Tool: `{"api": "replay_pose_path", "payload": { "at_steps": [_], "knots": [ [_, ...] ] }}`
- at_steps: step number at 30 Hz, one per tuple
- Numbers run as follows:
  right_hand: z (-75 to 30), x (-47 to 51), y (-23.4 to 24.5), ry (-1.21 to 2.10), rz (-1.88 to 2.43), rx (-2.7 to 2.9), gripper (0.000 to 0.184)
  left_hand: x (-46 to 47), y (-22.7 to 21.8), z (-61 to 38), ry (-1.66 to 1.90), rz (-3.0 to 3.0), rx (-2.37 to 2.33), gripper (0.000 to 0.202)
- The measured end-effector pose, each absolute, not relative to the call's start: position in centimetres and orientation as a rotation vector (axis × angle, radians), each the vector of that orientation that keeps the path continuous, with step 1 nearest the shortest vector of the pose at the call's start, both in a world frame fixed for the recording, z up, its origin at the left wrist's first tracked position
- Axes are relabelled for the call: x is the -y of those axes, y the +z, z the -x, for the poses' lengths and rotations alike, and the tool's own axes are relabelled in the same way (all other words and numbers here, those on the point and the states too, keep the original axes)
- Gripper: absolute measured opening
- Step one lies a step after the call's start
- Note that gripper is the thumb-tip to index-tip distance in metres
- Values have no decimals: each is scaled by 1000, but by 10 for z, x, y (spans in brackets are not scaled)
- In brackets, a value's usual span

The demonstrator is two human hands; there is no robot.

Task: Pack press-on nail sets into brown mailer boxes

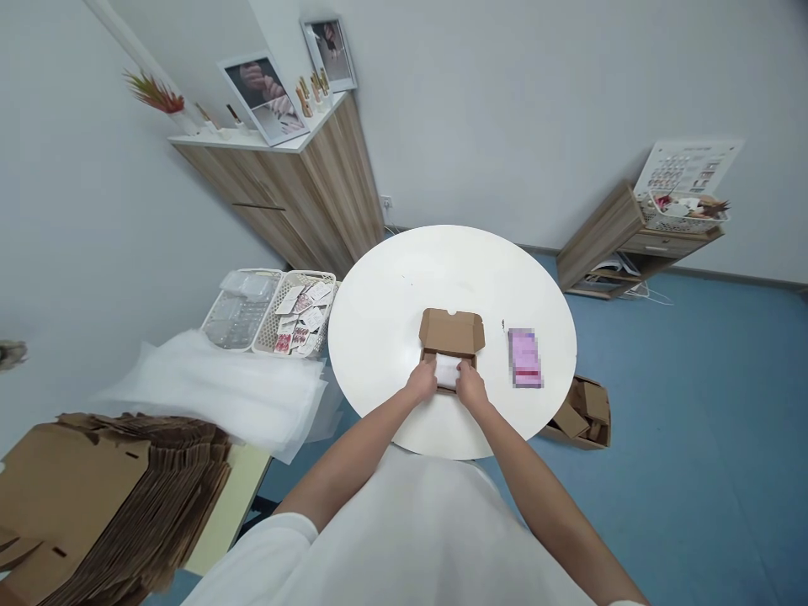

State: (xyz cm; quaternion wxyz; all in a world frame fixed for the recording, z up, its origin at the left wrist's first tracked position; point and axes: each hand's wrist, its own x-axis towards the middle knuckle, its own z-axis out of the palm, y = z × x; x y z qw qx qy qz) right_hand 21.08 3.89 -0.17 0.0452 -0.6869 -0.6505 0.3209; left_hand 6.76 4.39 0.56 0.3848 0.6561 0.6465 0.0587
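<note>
Grasping a white packet (448,371) at the left end with the left hand (422,381) and at the right with the right hand (470,385), inside an open box (452,339).

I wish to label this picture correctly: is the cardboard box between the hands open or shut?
Open: the cardboard box has its lid folded back, and white material shows inside, between the left hand and right hand.

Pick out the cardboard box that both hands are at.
The small box on the round table, its lid raised, with the left hand and right hand at a white packet in it. The other box stands on the floor, holding cardboard pieces.
</note>
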Motion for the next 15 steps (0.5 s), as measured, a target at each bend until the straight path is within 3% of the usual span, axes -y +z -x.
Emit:
{"api": "replay_pose_path", "payload": {
  "at_steps": [4,7,10,15],
  "knots": [
    [-210,-34,0,848,1990,1999,24,-42,9,-64,194,-1736,-1595,35],
    [-221,-27,1,817,1874,1882,20,-39,8,-55,416,-1792,-1538,35],
    [-237,-20,-2,808,1925,1645,29,-37,2,-42,606,-1740,-1617,36],
    [-247,-16,-10,1168,2017,1305,45,-36,-12,-28,489,-1490,-1683,31]
  ]
}}
